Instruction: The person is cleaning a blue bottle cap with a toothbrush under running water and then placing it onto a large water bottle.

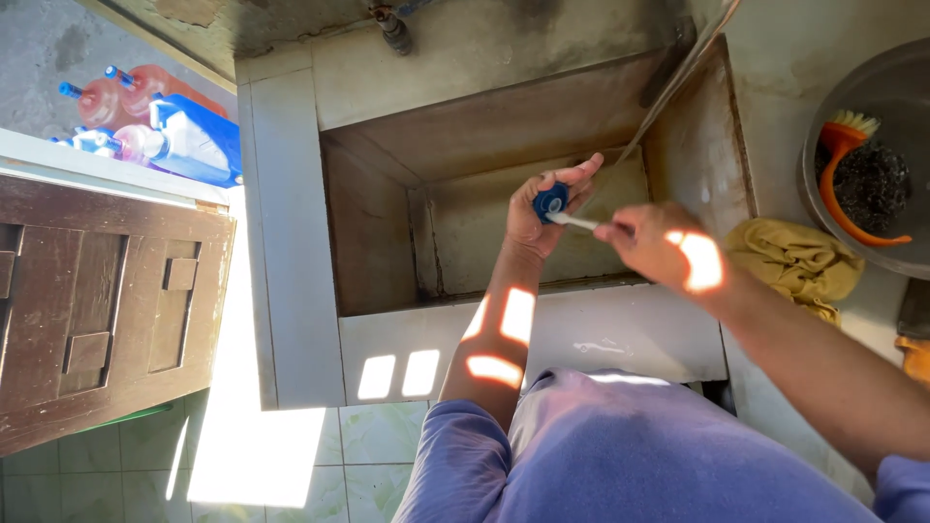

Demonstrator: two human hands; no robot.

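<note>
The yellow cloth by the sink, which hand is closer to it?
Right. The right hand, holding a thin white stick, sits just beside the yellow cloth. The left hand, gripping a small blue round thing, is farther away over the sink.

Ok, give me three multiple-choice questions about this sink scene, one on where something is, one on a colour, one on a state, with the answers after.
1. Where is the yellow cloth?
A. on the floor tiles
B. on the counter right of the sink
C. inside the basin

2. What colour is the small round part in the left hand?
A. blue
B. red
C. green

3. What is the right hand doing?
A. hanging empty
B. resting flat on the counter
C. gripping a thin white tool

Answers: 1 B, it lies beside the metal bowl. 2 A, it shows blue between the fingers. 3 C, the tool's tip meets the blue part.
</note>
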